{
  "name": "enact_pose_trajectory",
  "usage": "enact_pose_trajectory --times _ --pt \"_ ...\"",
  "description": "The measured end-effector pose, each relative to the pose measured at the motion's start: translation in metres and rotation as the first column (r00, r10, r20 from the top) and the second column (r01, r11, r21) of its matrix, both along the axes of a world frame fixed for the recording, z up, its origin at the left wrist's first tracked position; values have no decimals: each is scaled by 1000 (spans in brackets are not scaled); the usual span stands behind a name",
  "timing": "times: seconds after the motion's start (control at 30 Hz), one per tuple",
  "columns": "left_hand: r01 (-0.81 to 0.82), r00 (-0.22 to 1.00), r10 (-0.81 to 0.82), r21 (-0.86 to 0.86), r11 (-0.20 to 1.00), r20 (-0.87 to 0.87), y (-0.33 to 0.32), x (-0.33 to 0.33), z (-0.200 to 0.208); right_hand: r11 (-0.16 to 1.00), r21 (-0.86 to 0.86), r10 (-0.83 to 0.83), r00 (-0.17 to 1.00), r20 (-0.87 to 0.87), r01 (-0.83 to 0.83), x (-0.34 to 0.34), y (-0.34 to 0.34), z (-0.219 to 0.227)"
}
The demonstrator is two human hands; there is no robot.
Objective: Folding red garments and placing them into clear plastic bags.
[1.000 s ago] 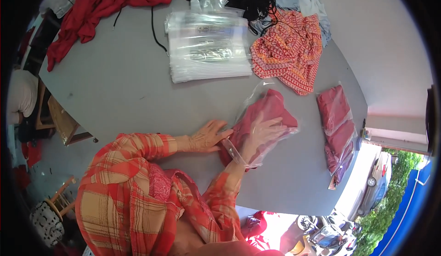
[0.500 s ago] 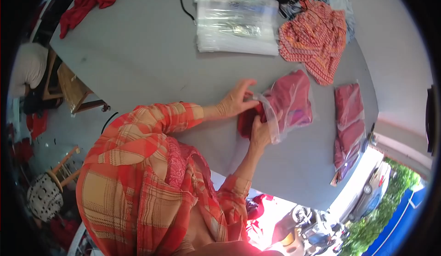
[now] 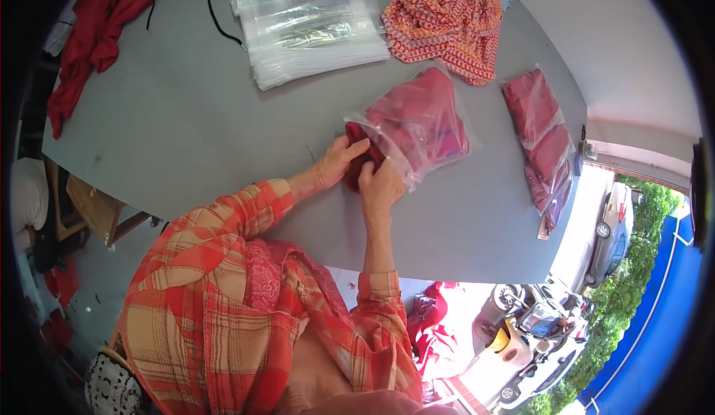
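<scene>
A dark red folded garment [image 3: 357,131] lies mostly inside a clear plastic bag [image 3: 428,113], on the grey table. Its near end sticks out of the bag's mouth. My left hand [image 3: 339,163] has its thumb and fingers closed on that protruding cloth, at the left side of the opening. Beside it, my right hand [image 3: 383,186] is bent in at the mouth, thumb on the red cloth and fingers against the bag's edge. Part of its grip is hidden by the hand itself.
Bagged dark red garments [image 3: 538,136] lie at the table's right edge. Behind stand a stack of clear bags [image 3: 313,28] and an orange-red patterned cloth [image 3: 447,20]. Red fabric [image 3: 100,35] lies far left, near a black cord [image 3: 217,17]. Parked motorbikes [image 3: 536,326] show at lower right.
My left hand has come from above the bag's mouth down onto the protruding cloth. My right hand has drawn back toward the opening. The whole view has shifted.
</scene>
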State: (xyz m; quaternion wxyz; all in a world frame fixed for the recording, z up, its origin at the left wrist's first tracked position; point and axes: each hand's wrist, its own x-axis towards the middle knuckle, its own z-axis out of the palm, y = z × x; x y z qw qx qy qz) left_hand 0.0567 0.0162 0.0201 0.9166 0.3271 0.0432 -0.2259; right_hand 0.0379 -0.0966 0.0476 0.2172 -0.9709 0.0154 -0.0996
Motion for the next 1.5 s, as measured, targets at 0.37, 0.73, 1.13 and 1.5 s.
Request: enact_pose_trajectory --times 0.37,0.73,1.13,1.5 --pt "-101 994 95 130 986 52 5 18 3 889 373 260 963 69 -266 -5 9 16" --pt "-363 916 132 644 674 378 -15 21 -14 993 -11 119 993 16 -118 44 22 50" --pt "-286 957 274 146 947 96 17 31 3 968 -153 242 902 357 -199 0 10 42" --pt "-381 916 380 20 924 -125 -16 42 -15 987 63 -158 904 397 145 -25 -57 -12"
